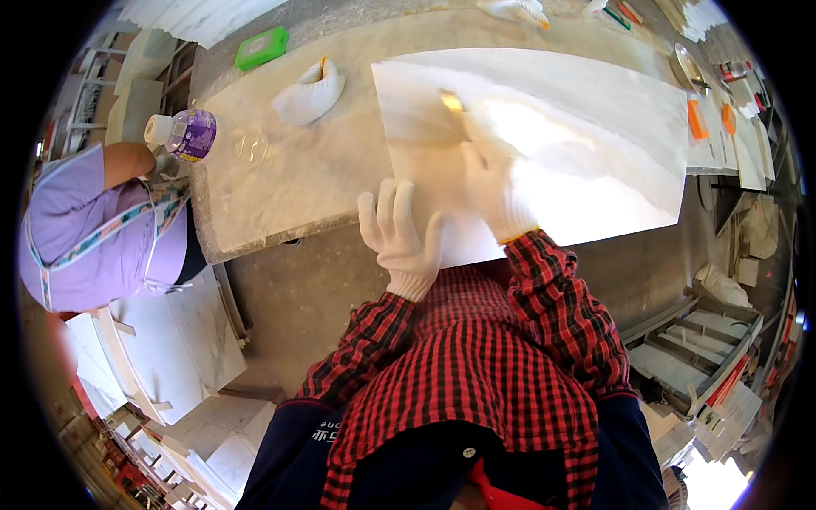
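**Gloved hands on a pale stone slab at the workbench's near edge**

The left hand (399, 229), in a white glove, lies open and flat with fingers spread on the near left corner of the white slab (578, 144), right where that corner meets the near edge of the workbench (280, 187). The slab rests flat on the bench and reaches from the bench's middle to its right end. It looks heavy, rigid and smooth (probably brittle at thin corners), so a hold by two opposite edges, palms under, seems safest; the glossy face would likely slip under a flat palm alone.

The right hand (489, 183), also gloved, sits just right of the left, farther in on the slab, closed around a small yellowish tool (451, 103) whose tip touches the surface; motion blur hides the exact grip.
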Motion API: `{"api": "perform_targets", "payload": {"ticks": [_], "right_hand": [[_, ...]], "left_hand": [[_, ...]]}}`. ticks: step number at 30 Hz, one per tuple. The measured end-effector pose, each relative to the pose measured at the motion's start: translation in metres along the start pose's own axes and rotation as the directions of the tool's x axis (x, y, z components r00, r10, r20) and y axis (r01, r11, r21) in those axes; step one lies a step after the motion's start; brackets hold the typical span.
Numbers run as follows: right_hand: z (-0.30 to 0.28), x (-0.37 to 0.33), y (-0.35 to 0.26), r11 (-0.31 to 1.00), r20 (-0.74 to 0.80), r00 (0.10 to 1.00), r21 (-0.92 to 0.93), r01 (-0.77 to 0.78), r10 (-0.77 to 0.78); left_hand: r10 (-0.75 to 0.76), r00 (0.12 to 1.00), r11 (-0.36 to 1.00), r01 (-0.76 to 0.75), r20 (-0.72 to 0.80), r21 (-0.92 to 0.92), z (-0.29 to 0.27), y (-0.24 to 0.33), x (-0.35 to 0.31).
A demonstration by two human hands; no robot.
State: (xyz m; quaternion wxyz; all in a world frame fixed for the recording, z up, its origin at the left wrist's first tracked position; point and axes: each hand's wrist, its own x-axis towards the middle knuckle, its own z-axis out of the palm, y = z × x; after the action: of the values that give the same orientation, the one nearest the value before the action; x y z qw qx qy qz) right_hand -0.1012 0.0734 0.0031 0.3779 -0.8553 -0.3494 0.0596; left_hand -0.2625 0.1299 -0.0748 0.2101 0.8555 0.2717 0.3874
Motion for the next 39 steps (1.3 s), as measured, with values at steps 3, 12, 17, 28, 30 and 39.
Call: {"api": "perform_targets", "payload": {"ticks": [3, 12, 17, 28, 30, 39], "right_hand": [[0.020, -0.002, -0.005, 0.986, -0.040, 0.985, -0.031, 0.164, -0.165], [0.021, 0.011, -0.008, 0.985, 0.023, 0.996, -0.150, 0.085, -0.083], [0.013, 0.018, -0.042, 0.978, 0.236, 0.964, -0.138, 0.155, -0.120], [-0.097, 0.017, 0.060, 0.797, 0.195, 0.951, 0.520, -0.307, 0.239], [-0.123, 0.024, 0.105, 0.813, 0.083, 0.955, 0.507, -0.286, 0.284], [-0.310, 0.040, 0.232, 0.977, -0.299, 0.949, 0.212, -0.031, 0.096]], "left_hand": [[0.004, 0.999, 1.000, -0.003, -0.032, 0.023, 0.001, 0.000, 0.000], [0.023, 0.999, 0.998, -0.025, -0.049, -0.050, 0.006, 0.003, 0.005], [-0.054, 0.990, 0.994, 0.067, -0.133, 0.089, 0.001, -0.001, -0.006], [-0.051, 0.996, 0.996, 0.057, -0.077, 0.074, -0.022, 0.015, 0.008], [-0.090, 0.995, 0.994, 0.093, -0.051, 0.052, -0.026, 0.023, 0.007], [-0.118, 0.990, 0.957, 0.094, 0.073, 0.276, -0.014, 0.018, 0.007]]}}
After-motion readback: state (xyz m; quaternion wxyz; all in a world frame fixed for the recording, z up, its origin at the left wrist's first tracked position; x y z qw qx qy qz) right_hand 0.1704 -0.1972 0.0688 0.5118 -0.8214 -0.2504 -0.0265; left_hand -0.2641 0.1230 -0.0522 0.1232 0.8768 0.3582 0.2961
